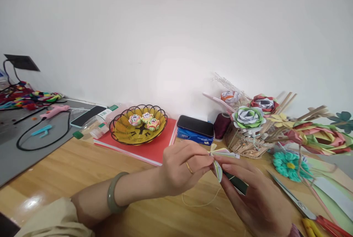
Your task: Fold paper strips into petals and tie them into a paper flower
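Observation:
Near the middle of the table, my left hand (184, 167) pinches the tied end of a folded paper piece (217, 171) in pale striped colours. From the other side my right hand (255, 193) holds the same paper piece between its fingers, close to my left fingertips. A dark green strip (237, 183) lies against the right palm, beneath the fingers. Pale thread (202, 205) hangs in a loop below both hands. What exactly the left fingertips grip at the tie is too small to tell.
A yellow basket (118, 128) with paper flowers stands on red paper (162, 148). A phone rests on a blue pack (193, 135) beside dark thread (222, 124). Scissors (296, 200) lie at right, below paper roses (248, 117). A pink glue gun (56, 110) is far left.

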Tool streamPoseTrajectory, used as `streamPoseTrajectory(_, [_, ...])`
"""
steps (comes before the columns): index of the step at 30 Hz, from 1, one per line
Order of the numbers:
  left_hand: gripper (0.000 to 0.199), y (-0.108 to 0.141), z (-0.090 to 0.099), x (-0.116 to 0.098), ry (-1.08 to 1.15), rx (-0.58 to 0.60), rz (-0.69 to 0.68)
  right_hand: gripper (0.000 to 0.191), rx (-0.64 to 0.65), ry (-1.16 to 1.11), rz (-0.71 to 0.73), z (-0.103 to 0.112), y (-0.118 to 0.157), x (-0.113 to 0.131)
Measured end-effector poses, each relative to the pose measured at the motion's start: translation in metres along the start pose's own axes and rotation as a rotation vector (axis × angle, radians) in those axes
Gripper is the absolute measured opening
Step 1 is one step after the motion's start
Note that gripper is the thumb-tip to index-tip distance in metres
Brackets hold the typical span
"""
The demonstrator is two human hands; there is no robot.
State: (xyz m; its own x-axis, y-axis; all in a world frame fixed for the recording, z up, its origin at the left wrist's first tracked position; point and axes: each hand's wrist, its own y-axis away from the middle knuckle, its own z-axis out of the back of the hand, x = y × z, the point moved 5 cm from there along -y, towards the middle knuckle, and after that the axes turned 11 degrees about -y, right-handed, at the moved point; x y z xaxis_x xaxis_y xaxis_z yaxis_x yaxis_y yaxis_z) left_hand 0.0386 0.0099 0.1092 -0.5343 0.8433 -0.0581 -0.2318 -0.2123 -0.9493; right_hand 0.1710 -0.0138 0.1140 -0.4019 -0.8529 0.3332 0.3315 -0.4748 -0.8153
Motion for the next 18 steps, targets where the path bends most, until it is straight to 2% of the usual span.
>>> streamPoseTrajectory(6, [0.015,0.004,0.006,0.0,-0.038,-0.034,-0.17,0.028,0.052,0.129,0.118,0.002,0.003,0.006])
streamPoseTrajectory(8, [0.017,0.009,0.006,0.001,-0.052,-0.008,-0.268,0.03,-0.019,0.184,0.16,0.006,0.004,0.007])
streamPoseTrajectory(10, [0.018,0.013,0.006,0.003,-0.07,-0.005,-0.339,0.03,-0.143,0.247,0.168,0.011,0.006,0.006])
streamPoseTrajectory(13, [0.022,0.017,0.007,0.006,-0.003,-0.028,-0.376,0.034,-0.236,0.185,0.066,0.014,0.006,-0.002])
streamPoseTrajectory(16, [0.024,0.024,0.003,0.009,0.068,-0.032,-0.401,0.041,-0.167,-0.064,-0.099,0.009,0.005,-0.013])
streamPoseTrajectory(18, [0.026,0.033,0.0,0.014,0.085,-0.104,-0.405,0.042,-0.135,-0.137,-0.138,0.007,0.005,-0.014])
